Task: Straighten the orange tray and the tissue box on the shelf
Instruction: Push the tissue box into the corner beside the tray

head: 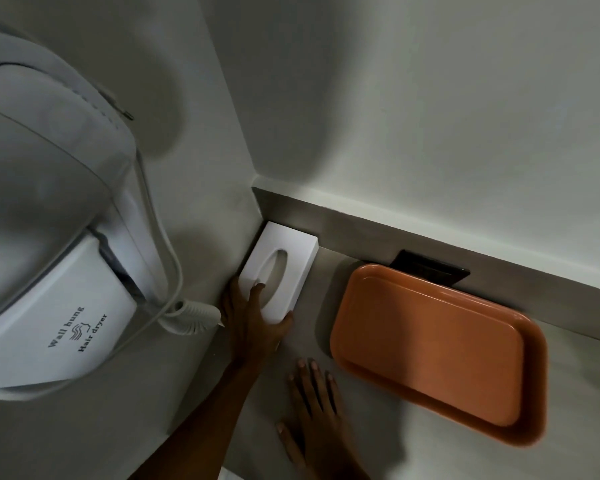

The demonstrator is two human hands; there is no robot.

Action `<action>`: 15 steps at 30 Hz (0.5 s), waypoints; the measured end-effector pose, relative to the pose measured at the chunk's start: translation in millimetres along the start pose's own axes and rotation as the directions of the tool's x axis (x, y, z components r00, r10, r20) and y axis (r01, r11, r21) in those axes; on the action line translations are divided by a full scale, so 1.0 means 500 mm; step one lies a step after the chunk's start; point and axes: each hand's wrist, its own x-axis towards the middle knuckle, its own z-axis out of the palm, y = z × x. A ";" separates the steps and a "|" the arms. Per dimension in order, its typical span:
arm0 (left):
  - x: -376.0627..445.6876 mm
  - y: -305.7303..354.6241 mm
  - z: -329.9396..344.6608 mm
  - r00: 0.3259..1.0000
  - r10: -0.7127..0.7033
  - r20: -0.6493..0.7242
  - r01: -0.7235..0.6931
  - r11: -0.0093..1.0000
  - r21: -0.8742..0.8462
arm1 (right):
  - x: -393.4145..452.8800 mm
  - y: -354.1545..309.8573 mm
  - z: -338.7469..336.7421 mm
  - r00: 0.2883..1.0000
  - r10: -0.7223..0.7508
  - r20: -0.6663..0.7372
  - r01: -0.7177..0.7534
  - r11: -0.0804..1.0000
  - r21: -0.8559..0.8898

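A white tissue box (284,258) with an oval slot lies on the grey shelf (568,393), pushed into the corner where the two walls meet. My left hand (253,323) grips its near end, a finger on top and the thumb at the right corner. The orange tray (433,344) lies empty to the right, its far edge close to the back wall, its long side running towards the lower right. My right hand (312,410) lies flat on the shelf with fingers spread, just left of the tray's near corner and not touching it.
A white wall-hung hair dryer (52,258) is fixed to the left wall, its coiled cord (194,315) hanging beside my left hand. A dark socket plate (430,268) sits in the back ledge behind the tray.
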 end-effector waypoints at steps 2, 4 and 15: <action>0.000 -0.006 0.007 1.000 0.014 -0.008 -0.014 1.000 0.011 | -0.003 -0.001 0.004 1.000 0.001 0.004 -0.001 1.000 0.015; 0.001 -0.010 0.012 0.999 0.028 -0.016 -0.028 1.000 0.000 | -0.004 -0.002 0.002 1.000 0.002 0.019 -0.002 1.000 0.022; -0.095 -0.091 0.048 0.907 0.411 -0.090 -0.418 0.905 -0.076 | 0.106 -0.038 -0.132 0.963 0.222 -0.152 -0.107 0.833 0.543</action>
